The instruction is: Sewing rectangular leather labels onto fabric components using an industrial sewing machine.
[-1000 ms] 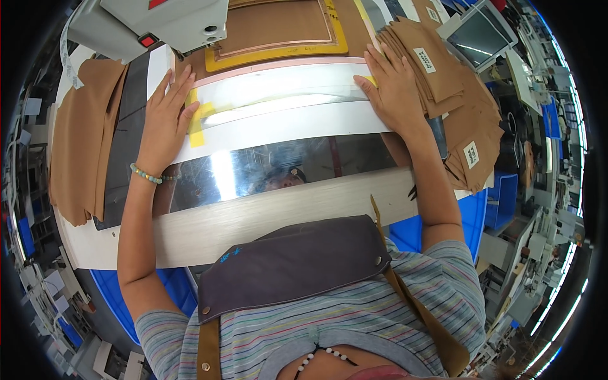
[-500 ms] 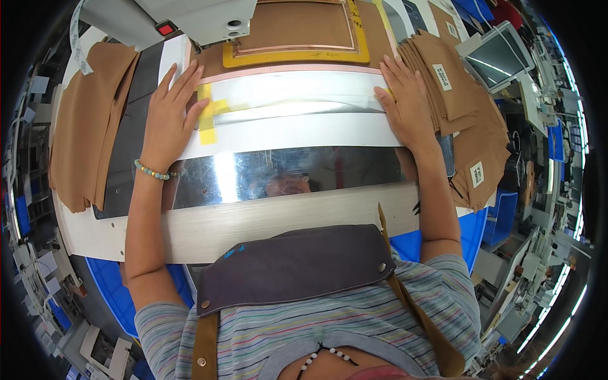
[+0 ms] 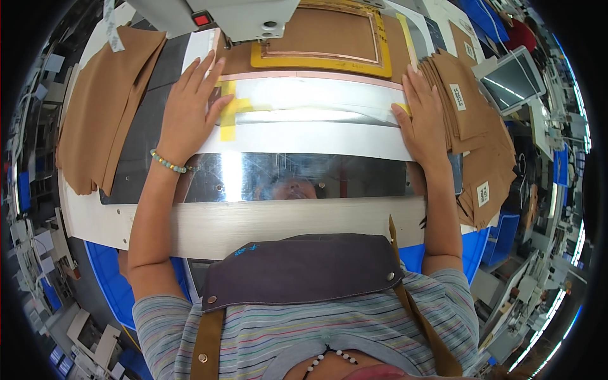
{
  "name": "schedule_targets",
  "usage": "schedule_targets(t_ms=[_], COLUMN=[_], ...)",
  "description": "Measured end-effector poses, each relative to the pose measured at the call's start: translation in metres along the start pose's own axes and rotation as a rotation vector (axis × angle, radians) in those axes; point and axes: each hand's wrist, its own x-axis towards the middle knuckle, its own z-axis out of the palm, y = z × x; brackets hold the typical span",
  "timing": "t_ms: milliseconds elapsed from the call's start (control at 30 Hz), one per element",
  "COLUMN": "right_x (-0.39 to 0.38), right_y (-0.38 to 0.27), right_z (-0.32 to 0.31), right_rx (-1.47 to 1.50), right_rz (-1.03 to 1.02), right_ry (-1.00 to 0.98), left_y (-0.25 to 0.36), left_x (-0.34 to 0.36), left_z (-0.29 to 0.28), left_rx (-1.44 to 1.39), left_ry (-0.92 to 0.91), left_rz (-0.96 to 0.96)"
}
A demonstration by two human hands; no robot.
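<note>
A white board (image 3: 316, 137) with a pink far edge and yellow tape (image 3: 227, 126) lies across the worktop in front of me. My left hand (image 3: 188, 117) rests flat on its left end, fingers stretched and apart, thumb beside the tape. At the right end my right hand (image 3: 421, 120) lies with fingers extended, its thumb by another bit of yellow tape. Neither hand grips anything. Just beyond the board, a yellow rectangular frame (image 3: 323, 64) sits on a flat brown sheet (image 3: 323, 33), partly covered by the machine head.
The grey machine head (image 3: 247, 18) with a red switch overhangs the far left. Stacks of brown pieces lie left (image 3: 104, 114) and right (image 3: 465, 101). A screen (image 3: 512, 79) stands at the far right. A shiny metal plate (image 3: 361, 174) is nearer me.
My whole view has shifted, so the worktop appears slightly further right. Both hands stay flat at the same ends of the board.
</note>
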Motion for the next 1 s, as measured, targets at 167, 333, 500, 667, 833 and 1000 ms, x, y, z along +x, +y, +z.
schedule_targets(t_ms=[167,333,500,667,833,1000], right_x=[0.000,0.008,0.051,0.099,0.097,0.053], right_y=[0.000,-0.005,-0.020,-0.043,-0.041,-0.006], right_z=[0.001,-0.007,-0.030,-0.011,-0.009,-0.045], right_rx=[0.005,-0.021,0.115,0.300,0.333,0.238], right_rz=[-0.026,-0.021,-0.168,-0.330,-0.251,-0.170], right_ry=[-0.079,-0.050,-0.048,-0.172,-0.208,-0.098], left_y=[-0.001,-0.001,0.001,0.001,-0.001,-0.007], left_x=[0.000,0.000,0.001,0.001,0.000,-0.001], left_z=[0.005,0.004,0.002,0.000,-0.001,-0.007], left_rx=[0.004,-0.007,-0.014,-0.050,-0.056,-0.164], left_ry=[-0.109,-0.127,-0.138,-0.138,-0.123,0.111], left_rz=[-0.007,-0.034,-0.057,-0.059,-0.045,-0.084])
